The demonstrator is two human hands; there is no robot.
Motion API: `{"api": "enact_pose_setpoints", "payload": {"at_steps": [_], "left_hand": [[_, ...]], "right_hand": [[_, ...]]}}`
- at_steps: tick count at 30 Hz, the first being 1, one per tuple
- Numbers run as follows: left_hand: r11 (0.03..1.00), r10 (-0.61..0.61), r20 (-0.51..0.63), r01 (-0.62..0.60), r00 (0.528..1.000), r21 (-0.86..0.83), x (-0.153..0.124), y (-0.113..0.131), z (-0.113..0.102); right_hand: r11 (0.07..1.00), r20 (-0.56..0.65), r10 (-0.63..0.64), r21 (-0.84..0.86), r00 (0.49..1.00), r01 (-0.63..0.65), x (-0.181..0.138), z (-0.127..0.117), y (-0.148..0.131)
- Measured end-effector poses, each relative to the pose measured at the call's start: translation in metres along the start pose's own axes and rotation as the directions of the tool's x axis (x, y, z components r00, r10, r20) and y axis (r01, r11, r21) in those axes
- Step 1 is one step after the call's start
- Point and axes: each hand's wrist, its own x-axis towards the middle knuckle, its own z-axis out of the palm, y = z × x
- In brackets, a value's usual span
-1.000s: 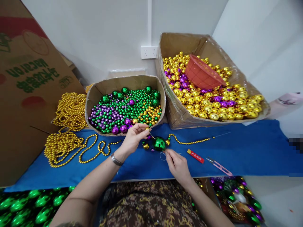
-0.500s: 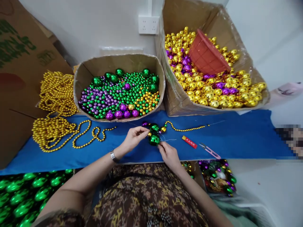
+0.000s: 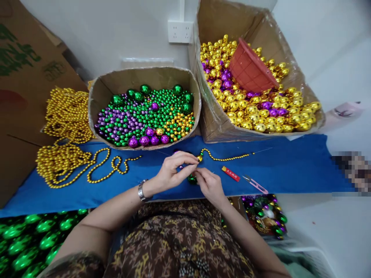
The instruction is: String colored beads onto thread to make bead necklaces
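Observation:
My left hand (image 3: 174,170) and my right hand (image 3: 209,184) meet over the blue cloth (image 3: 290,166), fingers pinched together around a cluster of large beads; a green bead (image 3: 191,179) shows between them. A gold bead strand (image 3: 228,157) runs right from the cluster to a thin needle. What each fingertip grips is partly hidden. A watch sits on my left wrist.
A cardboard box of green, purple and gold beads (image 3: 145,116) stands behind my hands. A bigger box of gold balls (image 3: 261,112) with a red basket (image 3: 251,71) is at right. Gold strands (image 3: 66,154) pile at left. A red lighter (image 3: 231,173) and pink snips (image 3: 255,184) lie right.
My left hand came back from the bead box's edge to the cluster. Both hands closed over the large green bead, which is now mostly hidden. The view tilted down.

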Motion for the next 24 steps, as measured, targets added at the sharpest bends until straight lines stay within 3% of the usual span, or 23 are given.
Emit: {"api": "enact_pose_setpoints", "payload": {"at_steps": [3,5,9,13,21,24], "left_hand": [[1.0,-0.02,0.165,0.021,0.986,-0.003,-0.014,-0.02,0.012],[0.999,0.032,0.259,-0.033,0.965,0.001,-0.021,-0.032,0.023],[0.985,0.13,0.381,-0.163,0.916,0.056,-0.027,-0.044,0.049],[0.953,0.066,0.509,-0.205,0.858,0.224,-0.032,-0.047,0.064],[0.89,-0.088,0.5,-0.157,0.861,0.427,-0.032,-0.041,0.055],[0.847,-0.139,0.513,-0.168,0.847,0.505,-0.032,-0.038,0.053]], "right_hand": [[0.991,-0.04,0.094,0.101,0.995,-0.09,-0.006,-0.008,-0.003],[0.986,-0.059,0.104,0.136,0.993,-0.096,-0.009,-0.013,-0.007],[0.996,-0.06,0.072,0.065,0.996,-0.068,-0.006,-0.022,-0.015],[0.998,-0.023,0.056,0.036,0.998,-0.055,0.0,-0.035,-0.018],[0.95,0.072,0.191,0.238,0.979,-0.203,0.0,-0.049,-0.025],[0.936,-0.091,0.21,0.308,0.973,-0.173,0.0,-0.057,-0.028]]}}
